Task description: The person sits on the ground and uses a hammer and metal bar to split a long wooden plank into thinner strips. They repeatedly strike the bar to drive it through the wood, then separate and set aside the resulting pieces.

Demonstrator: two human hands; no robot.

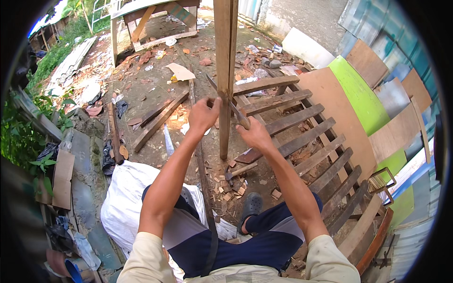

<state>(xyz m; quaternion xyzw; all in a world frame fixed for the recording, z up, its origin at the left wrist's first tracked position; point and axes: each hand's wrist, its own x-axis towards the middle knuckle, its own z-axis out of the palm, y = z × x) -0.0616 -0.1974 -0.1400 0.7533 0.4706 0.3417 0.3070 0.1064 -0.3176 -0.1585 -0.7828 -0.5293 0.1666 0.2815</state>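
Observation:
A squared wooden post (225, 56) stands upright in front of me, running out of view at the top. My left hand (204, 114) is closed at the post's left edge; its fingertips are partly hidden. My right hand (257, 134) grips the wooden handle of a long-bladed knife (239, 116). The blade slants up and leftward across the post, its tip showing beyond the left side. Below the post's foot, a hammer (241, 170) lies among small wood offcuts (226, 185). Left of the post, the pale blade of a handsaw (168, 140) is on the ground.
A slatted wooden frame (302, 141) lies to the right, beside leaning brown and green boards (361, 94). Loose timbers (160, 120) and a white sack (127, 195) are on the left. A rough wooden table (160, 23) stands at the back. Leaves and litter cover the ground.

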